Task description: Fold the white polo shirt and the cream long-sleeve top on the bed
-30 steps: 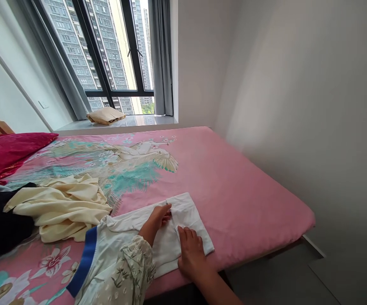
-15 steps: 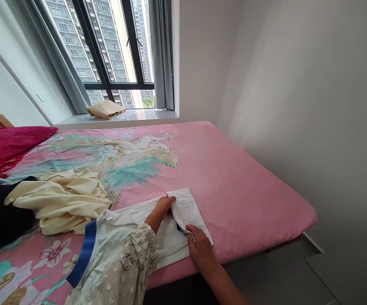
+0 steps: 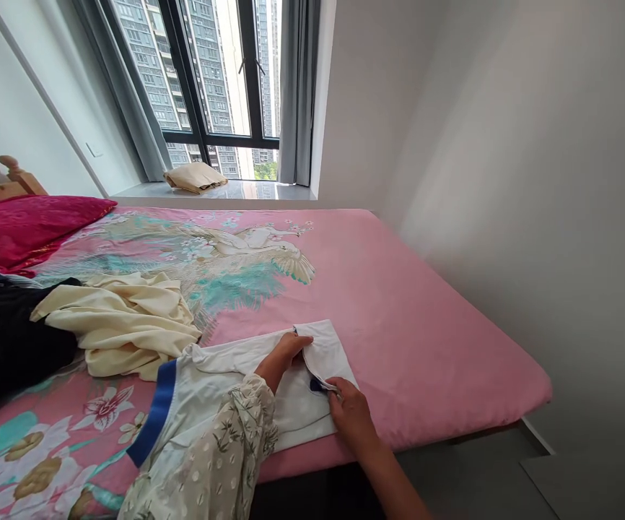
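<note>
A white garment with a wide blue band point(image 3: 220, 368) lies along the front of the bed, its far right end folded back over itself. My left hand point(image 3: 288, 350) is closed on the upper corner of that folded flap, thumb on top. Lower down, my right hand point(image 3: 353, 412) pinches the flap's near edge, where a bit of dark blue trim shows. The patterned sleeve on my left arm hides part of the garment's near side.
A crumpled cream cloth point(image 3: 133, 325) and a black garment point(image 3: 9, 332) lie to the left on the pink flowered bedsheet point(image 3: 410, 332). Behind them rests a crimson pillow point(image 3: 36, 227). A folded beige cloth point(image 3: 196, 177) sits on the windowsill.
The view has turned slightly left, so the scene sits further right. Both hands keep their hold on the folded flap, which looks much the same.
</note>
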{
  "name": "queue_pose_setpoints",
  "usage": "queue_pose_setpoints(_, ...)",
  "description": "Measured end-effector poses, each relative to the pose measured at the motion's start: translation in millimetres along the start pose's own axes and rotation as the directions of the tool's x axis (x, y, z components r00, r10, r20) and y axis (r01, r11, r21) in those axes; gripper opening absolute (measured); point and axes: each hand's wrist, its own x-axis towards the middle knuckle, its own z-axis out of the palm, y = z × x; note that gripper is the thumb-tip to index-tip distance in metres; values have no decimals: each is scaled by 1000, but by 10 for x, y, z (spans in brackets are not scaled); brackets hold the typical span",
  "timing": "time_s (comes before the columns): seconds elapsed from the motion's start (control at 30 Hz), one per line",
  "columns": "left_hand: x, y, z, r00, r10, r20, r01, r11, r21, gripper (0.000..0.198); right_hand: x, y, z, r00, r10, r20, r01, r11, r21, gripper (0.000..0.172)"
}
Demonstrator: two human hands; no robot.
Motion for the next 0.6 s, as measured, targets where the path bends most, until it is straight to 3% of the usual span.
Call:
queue_pose_setpoints(0.17,-27,24,-5,997,-36,67,34,999,36,25,63,-122,-91,990,-32,135,54,985,-163,40)
queue_pose_setpoints(0.37,5,-64,-31,996,-12,92,14,1000,-16,25,159,-305,37,980,7,200,85,891,-446,34)
queue_pose_setpoints(0.5,-12,-38,58,999,21,48,-18,998,-66,26,224,-243,12,984,8,181,62,924,-376,34)
queue_pose_setpoints(0.6,-59,100,204,998,53,32,-50,995,-81,27,257,-204,-191,993,7,119,19,975,-223,33)
